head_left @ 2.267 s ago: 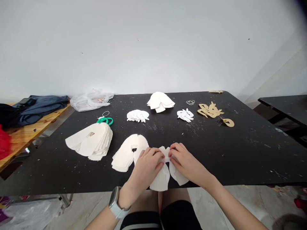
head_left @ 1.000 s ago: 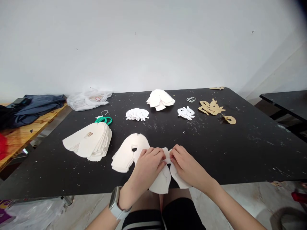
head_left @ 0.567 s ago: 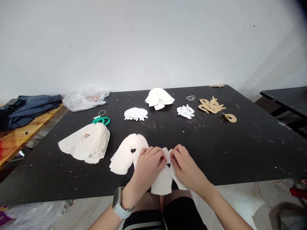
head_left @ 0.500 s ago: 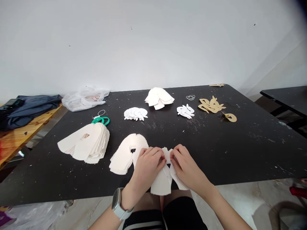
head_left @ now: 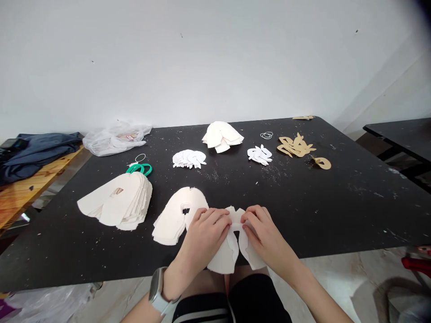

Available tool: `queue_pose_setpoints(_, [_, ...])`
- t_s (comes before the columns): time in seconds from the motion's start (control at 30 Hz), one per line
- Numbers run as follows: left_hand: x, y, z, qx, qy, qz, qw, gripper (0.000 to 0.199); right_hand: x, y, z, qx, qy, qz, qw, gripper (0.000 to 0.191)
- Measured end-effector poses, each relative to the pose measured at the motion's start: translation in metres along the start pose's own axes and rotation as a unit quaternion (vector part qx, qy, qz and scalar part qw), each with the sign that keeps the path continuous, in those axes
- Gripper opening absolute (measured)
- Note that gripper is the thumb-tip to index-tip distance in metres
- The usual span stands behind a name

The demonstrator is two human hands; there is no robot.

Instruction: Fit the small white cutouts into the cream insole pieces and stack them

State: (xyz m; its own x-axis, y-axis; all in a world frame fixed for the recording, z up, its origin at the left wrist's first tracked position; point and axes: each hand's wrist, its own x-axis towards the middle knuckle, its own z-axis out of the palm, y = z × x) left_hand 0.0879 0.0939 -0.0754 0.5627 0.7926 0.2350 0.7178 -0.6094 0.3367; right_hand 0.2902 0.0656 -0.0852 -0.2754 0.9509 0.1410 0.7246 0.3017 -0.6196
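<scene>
Near the table's front edge, a white arch-shaped fabric piece (head_left: 222, 260) hangs slightly over the rim, its two legs pointing toward me. My left hand (head_left: 207, 235) pinches its upper left part, and a smaller white cut-out (head_left: 233, 242) lies along its inner edge. On the other side, my right hand (head_left: 264, 231) pinches the upper right part between thumb and fingers. Both fingertips are partly hidden. Beside my left hand lies a small stack of similar white fabric arches (head_left: 173, 215). A thicker stack (head_left: 128, 188) rests farther left.
Behind are scissors with green handles (head_left: 144, 168), white paper cut-outs (head_left: 189, 158), a smaller white pile (head_left: 259, 154), more fabric pieces (head_left: 222, 134), brown paper cut-outs (head_left: 296, 146) and a plastic bag (head_left: 116, 139). A wooden bench (head_left: 43, 172) stands left of the black table (head_left: 336, 211).
The fabric piece's legs have spread farther apart, widening the gap between them. My hands have shifted slightly apart and still pinch it. The view has moved a little.
</scene>
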Motion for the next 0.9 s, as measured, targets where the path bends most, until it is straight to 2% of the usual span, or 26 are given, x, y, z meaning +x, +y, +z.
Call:
queue_pose_setpoints(0.07, [-0.008, 0.006, -0.006, 0.018, 0.035, 0.024, 0.999, 0.023, -0.009, -0.001, -0.001, -0.017, 0.017, -0.032, 0.999, 0.025])
queue_pose_setpoints(0.13, [-0.015, 0.014, -0.009, 0.045, 0.046, 0.037, 0.997, 0.029, -0.019, -0.004, -0.001, -0.055, 0.021, -0.072, 0.996, 0.039])
queue_pose_setpoints(0.23, [-0.024, 0.026, -0.002, 0.1, 0.007, 0.058, 0.993, 0.046, -0.029, -0.008, 0.005, -0.115, -0.023, -0.099, 0.988, 0.062])
queue_pose_setpoints(0.3, [-0.028, 0.029, 0.009, 0.123, -0.027, 0.07, 0.99, 0.051, -0.032, -0.008, 0.01, -0.131, -0.053, -0.093, 0.986, 0.068])
queue_pose_setpoints(0.47, [-0.033, 0.025, 0.023, 0.149, -0.053, 0.071, 0.985, 0.053, -0.037, -0.002, 0.016, -0.145, -0.064, -0.075, 0.984, 0.072])
queue_pose_setpoints(0.77, [-0.048, 0.024, 0.024, 0.191, -0.015, 0.058, 0.98, 0.058, -0.049, 0.002, 0.009, -0.143, -0.07, -0.034, 0.987, 0.073])
queue_pose_setpoints(0.9, [-0.054, 0.025, 0.028, 0.193, -0.025, 0.08, 0.978, 0.057, -0.054, 0.0, 0.012, -0.17, -0.087, -0.078, 0.978, 0.069])
